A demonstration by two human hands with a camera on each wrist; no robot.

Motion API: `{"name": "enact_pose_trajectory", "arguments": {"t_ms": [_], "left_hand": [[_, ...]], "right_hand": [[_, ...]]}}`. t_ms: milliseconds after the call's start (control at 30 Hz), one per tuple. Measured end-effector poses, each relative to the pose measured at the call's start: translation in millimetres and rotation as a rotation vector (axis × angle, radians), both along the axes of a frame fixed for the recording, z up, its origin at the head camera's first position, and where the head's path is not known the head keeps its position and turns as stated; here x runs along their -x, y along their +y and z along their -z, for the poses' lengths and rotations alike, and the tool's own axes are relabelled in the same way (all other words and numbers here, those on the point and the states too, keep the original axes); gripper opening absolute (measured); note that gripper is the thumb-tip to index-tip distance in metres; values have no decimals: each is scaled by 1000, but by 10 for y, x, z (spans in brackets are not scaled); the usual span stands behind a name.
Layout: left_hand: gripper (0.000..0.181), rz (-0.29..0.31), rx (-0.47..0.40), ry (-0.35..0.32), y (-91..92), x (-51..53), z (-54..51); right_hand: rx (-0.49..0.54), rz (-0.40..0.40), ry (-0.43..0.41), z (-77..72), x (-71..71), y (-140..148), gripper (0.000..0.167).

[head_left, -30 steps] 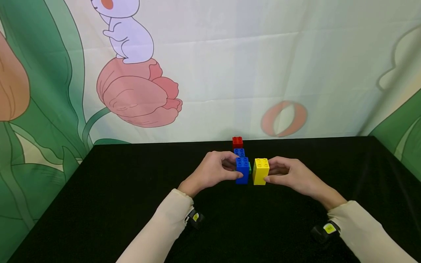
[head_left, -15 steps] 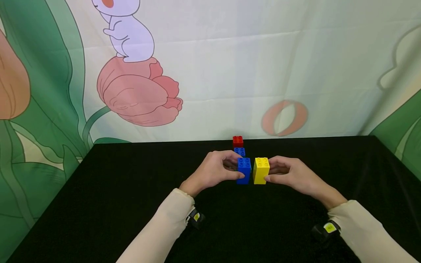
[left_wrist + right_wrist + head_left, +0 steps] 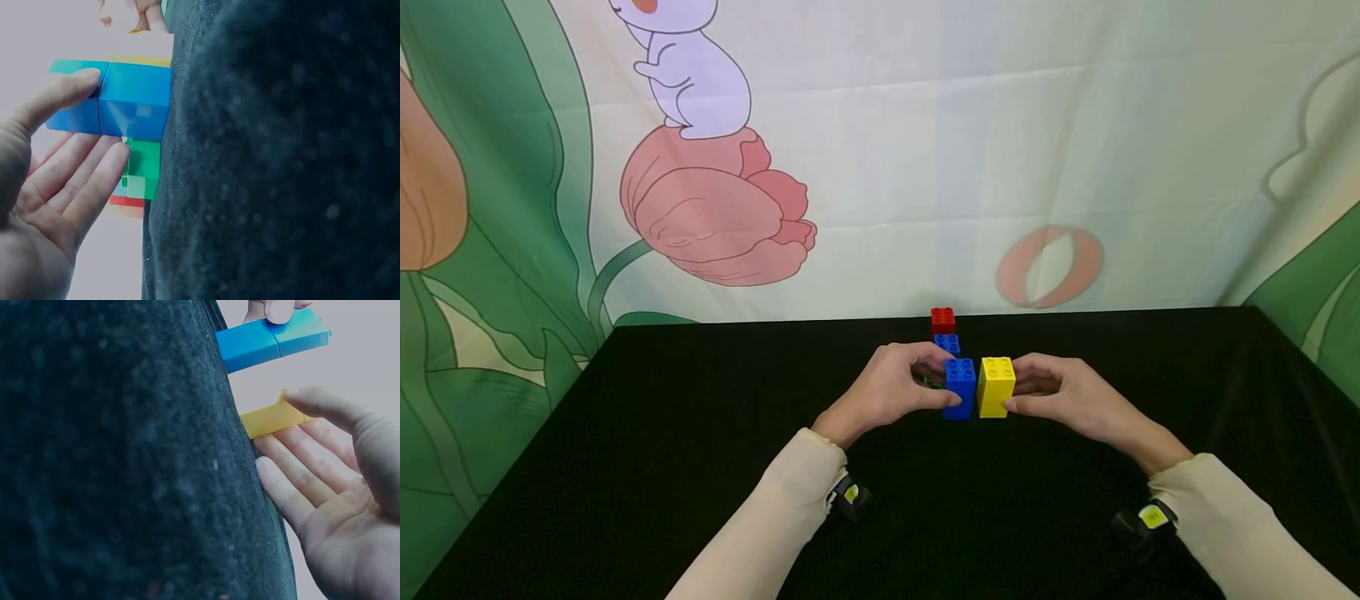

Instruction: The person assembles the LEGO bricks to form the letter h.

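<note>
My left hand (image 3: pixel 898 385) holds an upright blue block stack (image 3: pixel 959 390) between thumb and fingers. In the left wrist view the left hand (image 3: pixel 62 169) has its thumb on the two joined blue blocks (image 3: pixel 134 100). To the right, my right hand (image 3: pixel 1063 392) grips an upright yellow stack (image 3: pixel 996 388), a narrow gap from the blue one. The right wrist view has the right hand (image 3: pixel 337 487) with its thumb on the near edge of the yellow stack (image 3: pixel 275 417), and the blue stack (image 3: pixel 275 340) beyond.
Behind the held stacks, another blue block (image 3: pixel 947 342) and a red block (image 3: pixel 942 320) stand in a line toward the back edge of the black table (image 3: pixel 715 467). A green block (image 3: pixel 144 169) is beside the blue stack. A printed curtain (image 3: pixel 887 167) hangs behind.
The left hand has moved the blue stack a little to the right, narrowing the gap to the yellow stack. The right hand and yellow stack have stayed nearly still.
</note>
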State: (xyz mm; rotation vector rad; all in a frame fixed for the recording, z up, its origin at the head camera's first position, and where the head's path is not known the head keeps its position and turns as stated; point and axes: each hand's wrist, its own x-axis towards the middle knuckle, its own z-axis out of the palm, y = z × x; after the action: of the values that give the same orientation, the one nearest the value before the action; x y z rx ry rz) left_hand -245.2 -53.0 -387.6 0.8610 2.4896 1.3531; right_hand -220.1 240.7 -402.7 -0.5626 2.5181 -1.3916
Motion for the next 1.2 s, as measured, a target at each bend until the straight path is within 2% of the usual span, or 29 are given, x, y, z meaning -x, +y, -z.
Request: {"name": "enact_pose_trajectory", "arguments": {"t_ms": [467, 600, 800, 1000, 1200], "left_hand": [[41, -23, 10, 4, -3, -11, -3], [44, 7, 2, 10, -24, 5, -10], [51, 52, -57, 13, -124, 38, -59], [47, 25, -115, 38, -239, 72, -89], [43, -14, -139, 3, -284, 98, -30]], "right_hand": [[-5, -10, 10, 1, 12, 5, 47], [-8, -13, 22, 0, 18, 7, 46], [-1, -27, 29, -3, 25, 9, 46], [-3, -21, 23, -1, 25, 14, 47], [-8, -11, 15, 11, 12, 22, 48]]}}
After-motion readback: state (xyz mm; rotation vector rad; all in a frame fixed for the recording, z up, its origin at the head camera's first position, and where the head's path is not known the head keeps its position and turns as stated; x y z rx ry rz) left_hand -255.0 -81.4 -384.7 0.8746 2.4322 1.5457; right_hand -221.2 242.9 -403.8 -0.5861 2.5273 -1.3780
